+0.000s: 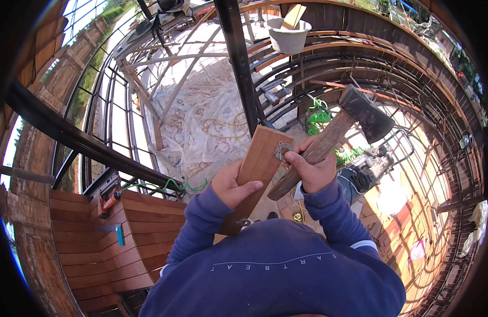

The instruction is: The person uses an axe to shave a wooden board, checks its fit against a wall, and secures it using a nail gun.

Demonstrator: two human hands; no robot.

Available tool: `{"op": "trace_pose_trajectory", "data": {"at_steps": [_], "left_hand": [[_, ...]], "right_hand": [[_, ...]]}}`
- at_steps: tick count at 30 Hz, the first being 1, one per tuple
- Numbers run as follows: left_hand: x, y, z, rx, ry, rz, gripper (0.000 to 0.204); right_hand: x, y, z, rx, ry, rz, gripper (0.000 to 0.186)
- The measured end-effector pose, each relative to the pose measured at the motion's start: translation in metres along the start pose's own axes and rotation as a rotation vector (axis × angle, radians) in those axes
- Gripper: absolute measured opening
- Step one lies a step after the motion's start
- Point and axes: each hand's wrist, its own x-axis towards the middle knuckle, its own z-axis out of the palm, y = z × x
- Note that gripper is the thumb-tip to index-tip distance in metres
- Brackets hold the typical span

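My left hand (229, 184) is closed around a flat reddish-brown wooden board (262, 158), with the thumb lying across its face. The board slants up and away in front of my chest. In my right hand (318, 171) is a hatchet (333, 129), gripped by its worn wooden handle. Its dark metal head (366, 113) points up and to the right. A small greyish tangled bunch (281, 151) sits against the board's upper right edge, by my right thumb; its kind is too unclear to tell.
A black metal post (236, 63) stands ahead. An orange-handled tool (111, 203) rests on wooden cladding (149, 211) at left. Green coiled hose (319, 119), a machine (368, 169) and a tape measure (297, 217) lie right. A bucket (289, 39) is farther off, plastic sheeting (201, 108) ahead.
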Motion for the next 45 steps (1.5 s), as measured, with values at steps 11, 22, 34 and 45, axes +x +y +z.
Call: {"op": "trace_pose_trajectory", "data": {"at_steps": [11,22,34,45], "left_hand": [[-0.010,0.000,-0.006,0.049,0.027,0.034,0.049],[-0.031,0.000,-0.012,0.092,0.058,0.011,0.045],[-0.048,-0.010,-0.017,0.026,0.120,-0.019,0.047],[-0.143,-0.018,-0.036,0.299,0.600,-0.155,0.045]], "right_hand": [[-0.007,0.004,0.008,-0.063,-0.015,0.007,0.019],[-0.013,0.013,0.022,-0.029,-0.050,-0.018,0.022],[-0.014,0.018,0.040,-0.038,-0.113,0.017,0.022],[-0.015,0.060,0.112,-0.076,-0.495,0.032,0.024]]}}
